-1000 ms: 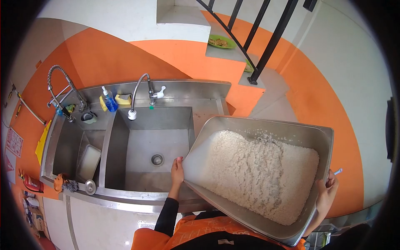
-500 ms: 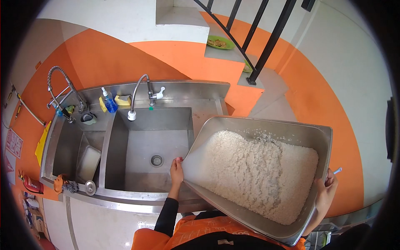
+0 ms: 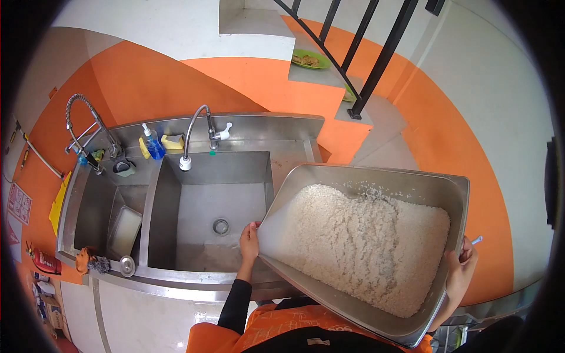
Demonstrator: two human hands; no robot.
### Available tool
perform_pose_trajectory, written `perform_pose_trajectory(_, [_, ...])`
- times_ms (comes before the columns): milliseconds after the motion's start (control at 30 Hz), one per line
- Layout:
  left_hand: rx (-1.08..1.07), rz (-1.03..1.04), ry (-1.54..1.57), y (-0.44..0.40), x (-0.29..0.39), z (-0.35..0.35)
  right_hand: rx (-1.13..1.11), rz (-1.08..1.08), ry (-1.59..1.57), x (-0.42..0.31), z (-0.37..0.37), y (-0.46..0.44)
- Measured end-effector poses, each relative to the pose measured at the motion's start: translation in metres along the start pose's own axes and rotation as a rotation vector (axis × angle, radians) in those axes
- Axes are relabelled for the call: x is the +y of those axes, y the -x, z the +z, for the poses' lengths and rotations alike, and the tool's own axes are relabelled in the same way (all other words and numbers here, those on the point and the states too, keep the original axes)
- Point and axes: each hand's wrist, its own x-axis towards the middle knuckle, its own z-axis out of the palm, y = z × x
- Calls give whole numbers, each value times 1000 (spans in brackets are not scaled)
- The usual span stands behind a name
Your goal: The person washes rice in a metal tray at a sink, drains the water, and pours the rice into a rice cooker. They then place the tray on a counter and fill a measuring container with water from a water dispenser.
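Observation:
A large metal tub (image 3: 421, 185) is tilted toward the sink, its left corner lowest. White rice (image 3: 365, 247) fills most of its bottom, with cloudy water gathered at the left corner. My left hand (image 3: 249, 241) grips that left corner, beside the right edge of the big sink basin (image 3: 220, 194). On the far right side of the tub, my right hand (image 3: 462, 270) is closed round the rim. A small light-blue stick end (image 3: 477, 240) pokes out by the right fingers.
A flexible faucet (image 3: 186, 141) hangs over the big basin. A blue spray bottle (image 3: 154, 145) stands behind the sinks. The smaller left basin holds a rectangular container (image 3: 126, 230). Stairs with a black railing (image 3: 382, 59) and a green plate (image 3: 318, 59) rise behind. A fire extinguisher (image 3: 44, 260) is at left.
The view has shifted very slightly. Both hands keep their hold and the tub stays at nearly the same tilt.

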Motion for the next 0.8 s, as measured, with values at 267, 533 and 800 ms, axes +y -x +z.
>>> perform_pose_trajectory(267, [15,-3,-148,-7,-16,-3,3,-37,-25,-7,8,-2])
perform_pose_trajectory(533, [61,-82,-220,-12,-32,-1,30,-40,-16,-11,14,-2])
perform_pose_trajectory(800, [-6,-156,-178,-13,-33,-5,37,-47,-16,-11,15,-1])
